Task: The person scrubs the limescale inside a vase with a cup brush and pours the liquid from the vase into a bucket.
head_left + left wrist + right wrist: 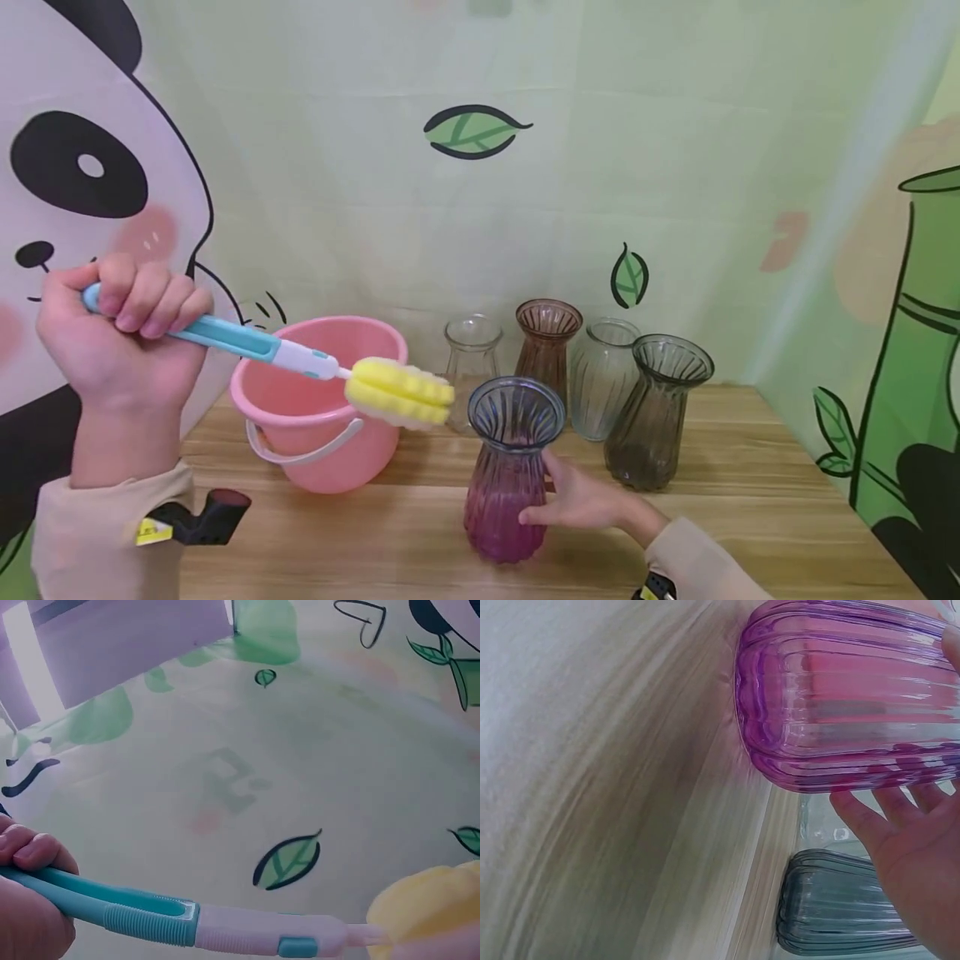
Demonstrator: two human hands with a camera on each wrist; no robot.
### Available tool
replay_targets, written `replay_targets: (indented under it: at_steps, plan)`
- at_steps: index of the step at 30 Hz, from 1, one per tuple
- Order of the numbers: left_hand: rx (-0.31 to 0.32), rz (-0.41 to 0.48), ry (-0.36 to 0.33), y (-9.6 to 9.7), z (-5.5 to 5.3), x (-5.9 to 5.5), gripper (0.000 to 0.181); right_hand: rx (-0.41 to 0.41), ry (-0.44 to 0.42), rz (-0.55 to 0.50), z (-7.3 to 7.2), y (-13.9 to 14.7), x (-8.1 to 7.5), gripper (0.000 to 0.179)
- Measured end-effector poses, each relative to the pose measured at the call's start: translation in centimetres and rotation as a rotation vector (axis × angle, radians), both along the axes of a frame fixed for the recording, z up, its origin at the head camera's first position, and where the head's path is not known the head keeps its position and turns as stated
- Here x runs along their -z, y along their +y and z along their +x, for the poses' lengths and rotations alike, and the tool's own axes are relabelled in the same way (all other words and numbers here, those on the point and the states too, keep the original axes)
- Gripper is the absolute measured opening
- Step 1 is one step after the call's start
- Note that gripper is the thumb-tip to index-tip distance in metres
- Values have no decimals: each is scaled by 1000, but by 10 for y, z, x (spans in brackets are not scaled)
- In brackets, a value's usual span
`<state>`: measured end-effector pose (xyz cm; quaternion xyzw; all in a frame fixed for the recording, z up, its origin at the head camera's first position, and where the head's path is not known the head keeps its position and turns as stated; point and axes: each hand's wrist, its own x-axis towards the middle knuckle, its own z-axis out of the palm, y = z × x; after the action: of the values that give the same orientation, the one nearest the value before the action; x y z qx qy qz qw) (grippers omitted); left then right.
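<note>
My left hand (pixel 138 325) is raised at the left and grips the blue handle of a bottle brush (pixel 232 337). The brush's yellow sponge head (pixel 401 392) points right, up near the rim of a ribbed glass vase (pixel 506 500), blue at the top and purple-pink below. This vase stands upright on the table. Low on its right side my right hand (pixel 581 496) holds it, thumb in front and fingers behind. In the right wrist view, fingers (pixel 862 817) curve along the purple glass. The left wrist view shows the brush handle (pixel 150 911) in my fist.
A pink bucket (pixel 318 404) with a pale handle stands left of the vase. Behind and to the right are several more glass vases: a clear one (pixel 472 367), a brown one (pixel 543 354), a pale blue one (pixel 596 400) and a grey one (pixel 648 433). A printed cloth hangs behind the wooden table (pixel 360 550).
</note>
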<state>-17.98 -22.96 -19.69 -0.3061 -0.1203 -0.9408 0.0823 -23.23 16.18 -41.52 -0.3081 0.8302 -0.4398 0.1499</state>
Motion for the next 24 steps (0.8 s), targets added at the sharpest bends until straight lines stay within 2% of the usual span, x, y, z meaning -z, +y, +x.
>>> replay_targets:
  at_steps: [2,5,9,12,16,20,24]
  plan:
    - [26,-105,3,-1,-4,4,37,1,1,-3,0,0,1,75]
    - [50,-357,14,6,-15,12,39,0,-2,-12,0,0,1,75]
    - [-58,-774,-37,31,-31,21,38,-4,-4,-25,0,-1,2,77]
    - [-137,-1046,-144,53,-39,25,33,4,-3,-22,0,0,3,77]
    - [-159,-1361,-237,83,-50,35,26,21,6,-15,1,0,4,76]
    - [-161,-1597,-252,110,-60,56,27,28,10,-22,2,0,7,75]
    - [-191,-1724,-308,129,-72,82,35,24,1,-36,2,0,9,77]
